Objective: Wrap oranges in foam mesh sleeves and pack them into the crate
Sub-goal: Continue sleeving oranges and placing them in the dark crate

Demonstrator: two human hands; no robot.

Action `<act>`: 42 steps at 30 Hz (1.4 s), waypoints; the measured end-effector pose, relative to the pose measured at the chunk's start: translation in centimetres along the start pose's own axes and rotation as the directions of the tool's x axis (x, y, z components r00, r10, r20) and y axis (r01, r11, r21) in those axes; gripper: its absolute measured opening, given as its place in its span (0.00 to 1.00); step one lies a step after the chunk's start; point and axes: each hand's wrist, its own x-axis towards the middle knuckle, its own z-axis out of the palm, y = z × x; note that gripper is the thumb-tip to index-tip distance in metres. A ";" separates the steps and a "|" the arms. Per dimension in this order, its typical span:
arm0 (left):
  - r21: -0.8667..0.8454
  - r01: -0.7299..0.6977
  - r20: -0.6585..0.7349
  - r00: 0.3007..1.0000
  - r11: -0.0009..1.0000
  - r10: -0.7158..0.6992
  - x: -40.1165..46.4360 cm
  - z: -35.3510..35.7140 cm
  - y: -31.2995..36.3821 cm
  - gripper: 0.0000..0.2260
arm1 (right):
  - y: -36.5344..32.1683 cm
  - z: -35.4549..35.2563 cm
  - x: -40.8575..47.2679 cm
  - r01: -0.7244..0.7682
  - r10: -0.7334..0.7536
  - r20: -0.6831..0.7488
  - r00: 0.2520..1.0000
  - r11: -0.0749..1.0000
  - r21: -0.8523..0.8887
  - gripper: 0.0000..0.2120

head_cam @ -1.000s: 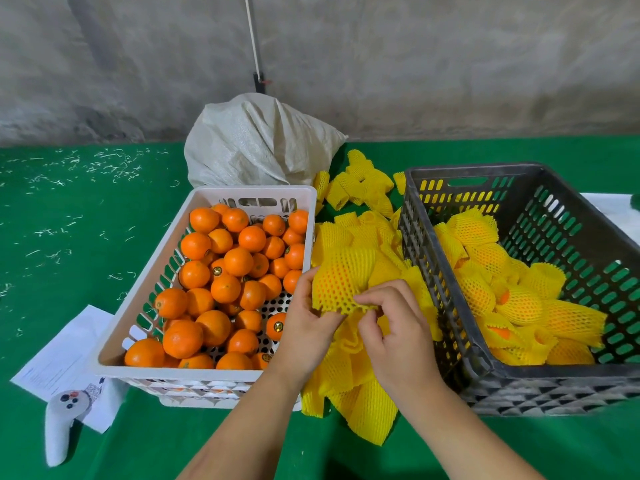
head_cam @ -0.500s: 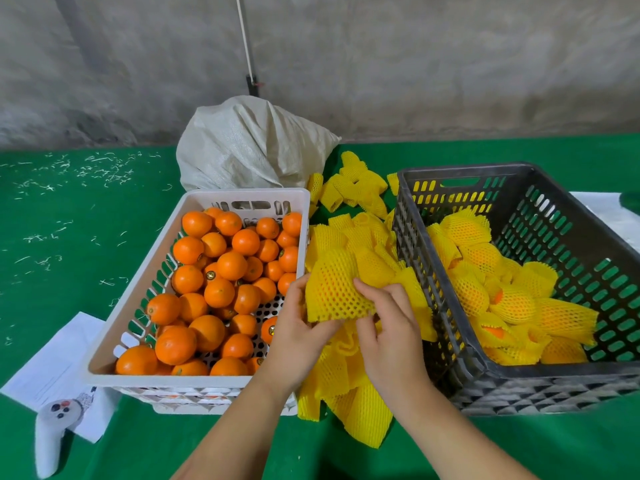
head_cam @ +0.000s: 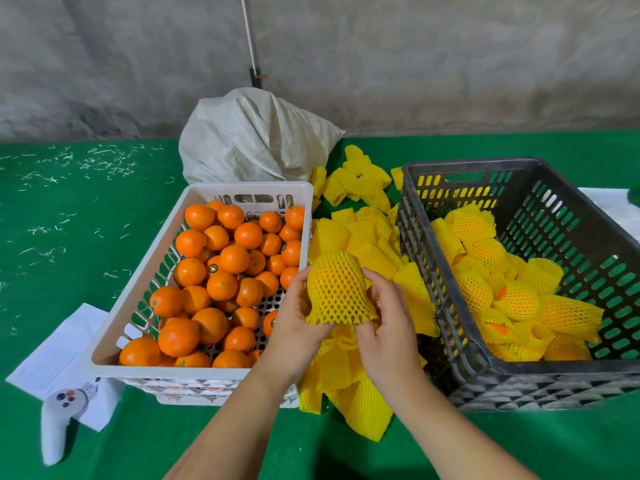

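Note:
Both hands hold one yellow foam mesh sleeve (head_cam: pixel 337 289) between the two crates, and orange shows through its mesh. My left hand (head_cam: pixel 298 323) grips its left side; my right hand (head_cam: pixel 388 327) grips its right side with fingers under the lower rim. Loose oranges (head_cam: pixel 221 282) fill the white crate (head_cam: pixel 131 327) on the left. The dark grey crate (head_cam: pixel 426 278) on the right holds several wrapped oranges (head_cam: pixel 512 289). A pile of empty yellow sleeves (head_cam: pixel 360 393) lies between the crates, under my hands.
A white woven sack (head_cam: pixel 252 140) sits behind the white crate. More sleeves (head_cam: pixel 360 181) lie at the back. A white controller (head_cam: pixel 57 424) and paper sheets (head_cam: pixel 59 355) lie at front left on the green table cover (head_cam: pixel 69 237). A grey wall rises behind.
The sleeve has been pulled open and stretched down over an orange; it is now rounder and raised a little above the pile. Both hands have shifted up with it.

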 end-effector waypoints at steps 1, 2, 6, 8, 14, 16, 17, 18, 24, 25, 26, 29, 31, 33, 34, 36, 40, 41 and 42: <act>0.000 -0.011 -0.019 1.000 1.000 0.011 0.0 0.0 0.0 0.34 | 0.1 0.2 -0.2 -0.007 0.006 0.014 1.000 1.000 0.010 0.37; -0.008 -0.021 -0.039 0.999 1.000 0.021 0.0 0.0 0.0 0.33 | 0.2 0.4 -0.5 -0.032 0.030 0.074 0.997 0.999 0.025 0.37; 0.015 -0.055 -0.095 0.994 0.998 0.057 0.0 0.2 0.4 0.35 | -0.2 0.3 -1.2 -0.304 0.239 0.253 0.937 0.918 0.257 0.37; 0.061 -0.063 -0.051 0.996 0.996 0.066 -0.2 0.3 0.7 0.37 | -0.5 -0.2 -0.4 -0.370 0.307 0.210 0.928 0.825 0.427 0.35; 0.260 -0.137 0.124 0.986 0.956 0.108 -1.0 1.6 0.7 0.38 | -2.1 1.4 1.0 -0.410 0.367 0.184 0.912 0.831 0.375 0.41; 0.272 -0.155 0.140 0.983 0.950 0.120 -1.0 1.5 0.7 0.40 | -2.2 1.2 1.2 -0.448 0.406 0.192 0.893 0.777 0.442 0.41; 0.281 -0.163 0.147 0.981 0.946 0.125 -1.0 1.4 0.6 0.41 | -2.3 0.8 1.5 -0.479 0.421 0.233 0.877 0.714 0.510 0.39; 0.301 -0.176 0.156 0.979 0.937 0.133 -1.1 1.3 0.5 0.41 | -2.4 0.3 1.9 -0.504 0.417 0.289 0.862 0.638 0.582 0.37; 0.473 -0.192 0.294 0.954 0.860 0.052 -1.4 1.4 0.3 0.47 | -2.2 -1.4 3.9 -0.545 0.513 0.210 0.832 0.688 0.479 0.19; 0.466 -0.203 0.338 0.940 0.861 0.039 -1.4 1.4 0.2 0.48 | -2.0 -1.5 4.0 -0.553 0.537 0.184 0.823 0.686 0.473 0.17; 0.445 -0.206 0.369 0.929 0.872 0.032 -1.4 1.4 0.1 0.48 | -1.9 -1.8 4.1 -0.553 0.546 0.173 0.820 0.675 0.488 0.14; 0.305 -0.150 0.299 0.953 0.940 0.056 -1.2 1.3 0.1 0.42 | -1.8 -4.0 5.9 -0.531 0.547 0.135 0.826 0.676 0.511 0.19; 0.247 -0.119 0.177 0.981 0.962 0.076 -1.2 1.2 0.1 0.36 | -1.3 -6.7 8.3 -0.495 0.549 0.025 0.835 0.731 0.469 0.38; 0.181 -0.096 0.104 0.991 0.979 0.078 -1.0 0.8 0.0 0.30 | -0.3 -9.5 10.9 -0.418 0.498 -0.177 0.849 0.837 0.353 0.42; 0.132 -0.074 0.087 0.994 0.989 0.062 -0.9 0.6 0.0 0.28 | 0.3 -10.8 12.1 -0.379 0.447 -0.273 0.852 0.885 0.269 0.39; 0.069 -0.027 0.084 0.996 0.997 0.021 -0.6 0.4 0.0 0.26 | 1.9 -12.5 14.1 -0.370 0.366 -0.334 0.869 0.927 0.054 0.37; 0.052 0.017 0.107 0.994 0.999 -0.022 -0.3 0.2 0.1 0.20 | 4.4 -11.7 15.7 -0.352 0.294 -0.222 0.930 0.887 -0.301 0.32; 0.032 0.039 0.114 0.993 0.999 -0.042 -0.1 0.0 0.3 0.18 | 4.6 -10.7 15.4 -0.284 0.234 -0.182 0.955 0.895 -0.343 0.29; 0.003 0.064 0.124 0.990 0.998 -0.064 0.2 -0.1 0.4 0.16 | 4.6 -9.5 15.0 -0.200 0.169 -0.114 0.979 0.900 -0.388 0.27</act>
